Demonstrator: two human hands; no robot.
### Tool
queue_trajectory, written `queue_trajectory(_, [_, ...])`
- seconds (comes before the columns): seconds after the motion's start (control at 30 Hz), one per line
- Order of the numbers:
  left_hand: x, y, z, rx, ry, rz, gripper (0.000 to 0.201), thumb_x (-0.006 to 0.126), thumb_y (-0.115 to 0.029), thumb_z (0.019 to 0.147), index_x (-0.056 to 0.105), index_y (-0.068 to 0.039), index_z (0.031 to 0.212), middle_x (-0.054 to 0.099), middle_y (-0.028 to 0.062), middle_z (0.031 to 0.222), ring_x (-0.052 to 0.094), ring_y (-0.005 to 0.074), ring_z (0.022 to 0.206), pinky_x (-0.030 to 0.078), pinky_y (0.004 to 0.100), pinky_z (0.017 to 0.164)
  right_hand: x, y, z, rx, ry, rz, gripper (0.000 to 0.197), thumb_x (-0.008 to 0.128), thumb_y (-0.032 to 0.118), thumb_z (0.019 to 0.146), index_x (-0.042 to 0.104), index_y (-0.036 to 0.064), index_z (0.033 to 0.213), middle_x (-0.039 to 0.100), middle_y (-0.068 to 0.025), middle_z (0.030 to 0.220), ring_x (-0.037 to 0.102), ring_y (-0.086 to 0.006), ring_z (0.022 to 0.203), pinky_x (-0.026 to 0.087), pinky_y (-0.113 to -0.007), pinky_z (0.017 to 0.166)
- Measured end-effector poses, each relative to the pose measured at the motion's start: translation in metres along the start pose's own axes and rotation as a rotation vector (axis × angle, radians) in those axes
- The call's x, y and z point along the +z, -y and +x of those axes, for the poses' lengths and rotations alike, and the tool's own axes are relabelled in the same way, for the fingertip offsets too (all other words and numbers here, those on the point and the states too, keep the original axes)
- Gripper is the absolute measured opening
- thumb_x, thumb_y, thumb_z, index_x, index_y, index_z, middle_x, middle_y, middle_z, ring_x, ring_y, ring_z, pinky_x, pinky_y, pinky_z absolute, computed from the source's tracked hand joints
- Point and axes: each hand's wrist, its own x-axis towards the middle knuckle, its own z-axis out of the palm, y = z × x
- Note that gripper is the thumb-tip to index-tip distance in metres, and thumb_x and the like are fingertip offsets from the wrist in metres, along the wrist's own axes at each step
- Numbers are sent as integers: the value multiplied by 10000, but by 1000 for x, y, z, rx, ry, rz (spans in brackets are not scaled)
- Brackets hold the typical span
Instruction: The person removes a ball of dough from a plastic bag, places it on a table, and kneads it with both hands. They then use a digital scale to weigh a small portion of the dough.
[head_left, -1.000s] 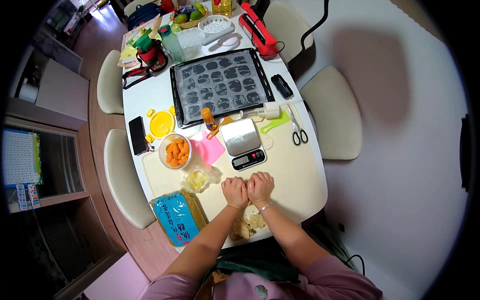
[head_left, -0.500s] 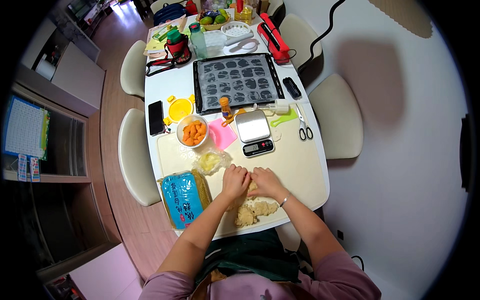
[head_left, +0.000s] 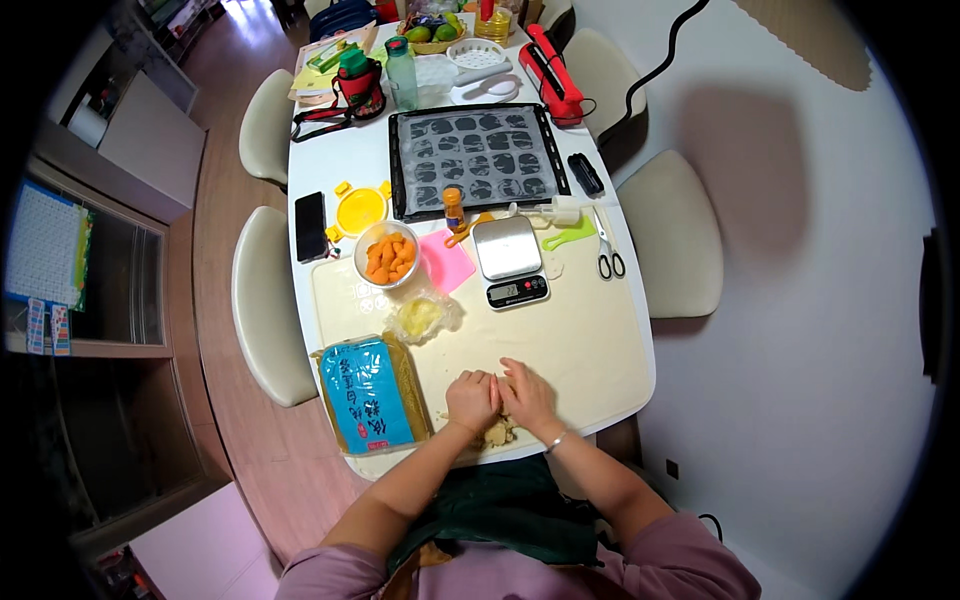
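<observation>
Near the table's front edge, my two hands are together over a crumbly, pale yellow dough (head_left: 498, 433). My left hand (head_left: 472, 402) is closed with its fingers curled on the dough. Against it, my right hand (head_left: 527, 397) cups the same dough, its fingers partly bent. Most of the dough is hidden under the palms; some crumbs show between the wrists. Beyond the hands lie a digital kitchen scale (head_left: 508, 262) and a crumpled clear plastic bag (head_left: 420, 318) with a pale yellow filling. A blue-labelled packet of paste (head_left: 368, 395) rests left of my left hand.
A cream mat (head_left: 590, 340) covers the near table. Farther off are a bowl of orange pieces (head_left: 390, 258), a yellow lid (head_left: 361, 212), a phone (head_left: 310, 227), a small orange-capped bottle (head_left: 454, 210), scissors (head_left: 606, 250) and a lined baking tray (head_left: 478, 158). Chairs flank the table.
Both hands have moved nearer to me, onto the dough by the front edge. The spread dough pieces are now gathered and mostly covered by my hands.
</observation>
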Motion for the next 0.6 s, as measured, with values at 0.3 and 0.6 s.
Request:
queue_trajectory(0.3, [25,4,-1,-149,-229,-121,173,604,-209,859,668,-133,717,641,36,741,598,267,695,454,402,656,23,1,12,30,-157,-229,192,556,236,893,651,123,770,617,-56,801,581,-280,778,463,-423,713])
queue_trajectory(0.6, [24,20,29,-40,-97,-93,240,523,-216,894,610,-155,679,595,40,707,559,270,691,339,427,704,24,-19,40,-30,-97,-328,228,592,225,833,590,145,619,561,-31,712,570,-248,736,422,-411,664])
